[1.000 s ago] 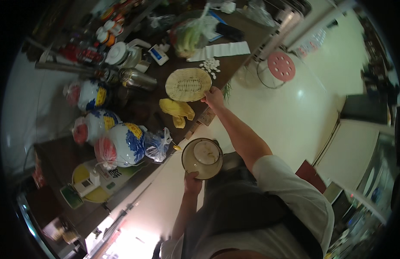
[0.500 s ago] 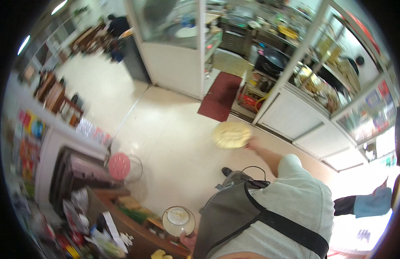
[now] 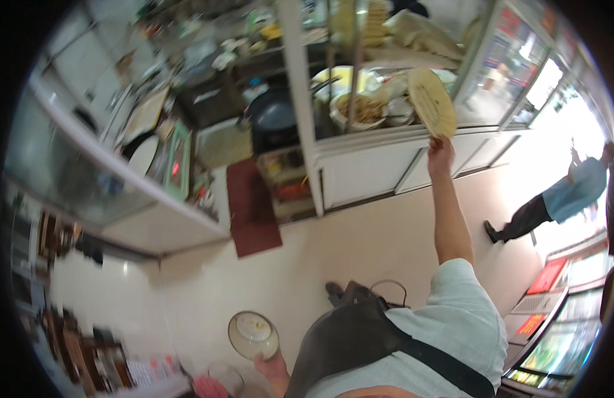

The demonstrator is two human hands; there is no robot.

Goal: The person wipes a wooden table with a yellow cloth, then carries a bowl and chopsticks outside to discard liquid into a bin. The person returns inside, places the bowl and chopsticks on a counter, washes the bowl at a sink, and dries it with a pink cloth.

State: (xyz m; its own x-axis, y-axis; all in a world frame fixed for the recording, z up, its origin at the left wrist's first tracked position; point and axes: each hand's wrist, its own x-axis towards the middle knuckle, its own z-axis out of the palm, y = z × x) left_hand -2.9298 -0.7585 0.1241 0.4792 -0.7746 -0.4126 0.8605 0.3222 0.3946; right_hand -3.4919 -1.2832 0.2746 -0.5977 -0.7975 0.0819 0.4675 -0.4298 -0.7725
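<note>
My right arm reaches far out toward the glass partition, and my right hand [image 3: 441, 152] is closed on the edge of a plate [image 3: 431, 103]. This plate is pale yellow, oval in outline and tilted, with a few dark specks on it. Low in the view, my left hand [image 3: 274, 370] grips the rim of a round cream dish [image 3: 241, 345] with a dark edge. A smaller white dish [image 3: 254, 326] with yellowish scraps seems to lie in it. Some fingers of both hands are hidden or blurred.
A white-framed glass partition [image 3: 360, 138] stands ahead; behind it are a black wok [image 3: 272, 109] and a bowl of brownish food [image 3: 360, 109]. A dark red mat [image 3: 252, 205] lies at the kitchen opening. At the right a person in light blue [image 3: 575, 189] is on foot.
My view has turned right, toward the partition. My right hand has lifted the plate and swung it forward and right. My left hand still holds the dish, now more tilted.
</note>
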